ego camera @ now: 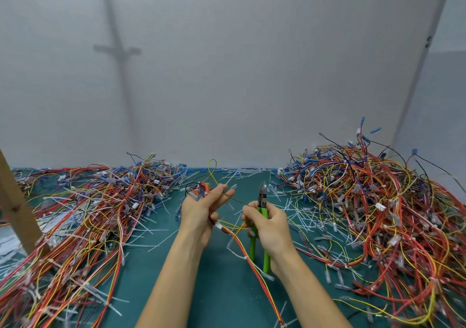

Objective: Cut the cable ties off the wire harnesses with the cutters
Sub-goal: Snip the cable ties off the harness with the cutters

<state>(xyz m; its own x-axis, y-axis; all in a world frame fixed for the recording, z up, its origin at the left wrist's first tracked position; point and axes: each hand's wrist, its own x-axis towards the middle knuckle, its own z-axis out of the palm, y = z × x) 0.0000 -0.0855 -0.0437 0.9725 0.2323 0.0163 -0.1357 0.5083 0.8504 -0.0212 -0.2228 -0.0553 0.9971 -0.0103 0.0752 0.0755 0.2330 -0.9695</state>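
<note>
My left hand (pixel 201 210) holds a wire harness (pixel 248 254) of red, yellow and black wires above the green table top (pixel 222 284). A yellow loop rises from its fingers and the rest trails down toward me. My right hand (pixel 268 229) grips green-handled cutters (pixel 262 216) upright, jaws pointing up and closed. Its fingertips also pinch a thin black wire that runs across from the left hand. The cutter jaws touch no cable tie.
A big heap of harnesses (pixel 373 214) fills the right side, another heap (pixel 83 216) the left. Cut white cable ties (pixel 285 206) litter the mat between them. A wooden post (pixel 17 206) leans at the left edge. A pale wall stands behind the table.
</note>
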